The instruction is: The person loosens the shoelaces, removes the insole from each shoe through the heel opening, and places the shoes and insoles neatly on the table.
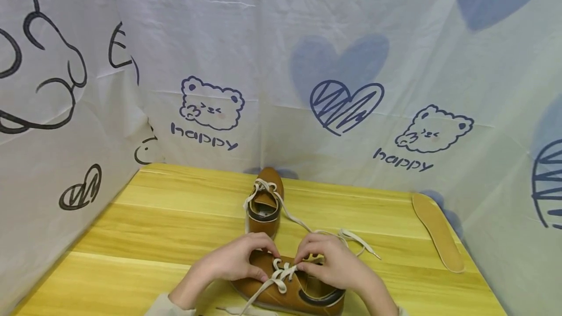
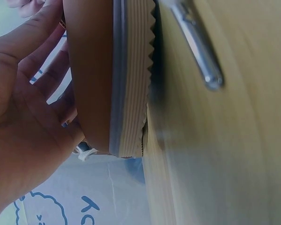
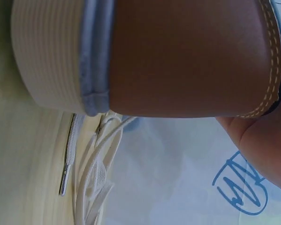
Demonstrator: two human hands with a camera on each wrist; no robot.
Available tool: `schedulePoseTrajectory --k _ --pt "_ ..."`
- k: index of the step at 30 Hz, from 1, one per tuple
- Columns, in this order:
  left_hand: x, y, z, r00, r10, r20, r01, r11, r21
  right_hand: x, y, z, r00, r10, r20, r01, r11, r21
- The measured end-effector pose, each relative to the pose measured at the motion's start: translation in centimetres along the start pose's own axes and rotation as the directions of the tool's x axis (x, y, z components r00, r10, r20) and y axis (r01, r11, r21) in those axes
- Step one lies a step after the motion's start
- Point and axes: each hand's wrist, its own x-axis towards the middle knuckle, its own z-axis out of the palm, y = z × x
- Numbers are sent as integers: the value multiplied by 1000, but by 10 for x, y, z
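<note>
Grip of the right hand (image 1: 333, 263) is narrow, thumb and forefinger pinching the white lace (image 1: 287, 273) by the eyelets. Grip of the left hand (image 1: 237, 258) curves over the front of the near shoe (image 1: 285, 298), thumb on the upper and fingers reaching the far side. That brown shoe sits sole down on the surface (image 1: 153, 218), toe to the left, dark-collared opening to the right. One end of its lace trails over the near side; a metal lace tip (image 2: 201, 51) lies just beside the sole. Behind it stands the far shoe (image 1: 262, 227), toe pointing away, its own long lace (image 1: 357, 240) running out to the right along the wood-grained surface. Well apart, near the right edge, lies a tan insole (image 1: 439, 233). White cloth (image 1: 272, 126) with blue hearts, bears and "happy" hangs behind.
</note>
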Motion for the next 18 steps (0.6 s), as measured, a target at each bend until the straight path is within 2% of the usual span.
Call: schedulePoseTrajectory --k 4,10,18 --pt "1 0 1 1000 11 -4 -11 1000 6 0 -2 -1 1000 21 21 -21 1000 -23" --pt "1 -1 1 1000 27 -8 -26 1000 15 -1 -3 0 998 28 52 -22 993 -114" --pt "1 -1 1 1000 21 -14 -21 1000 21 -1 -1 4 999 -3 34 8 989 -149"
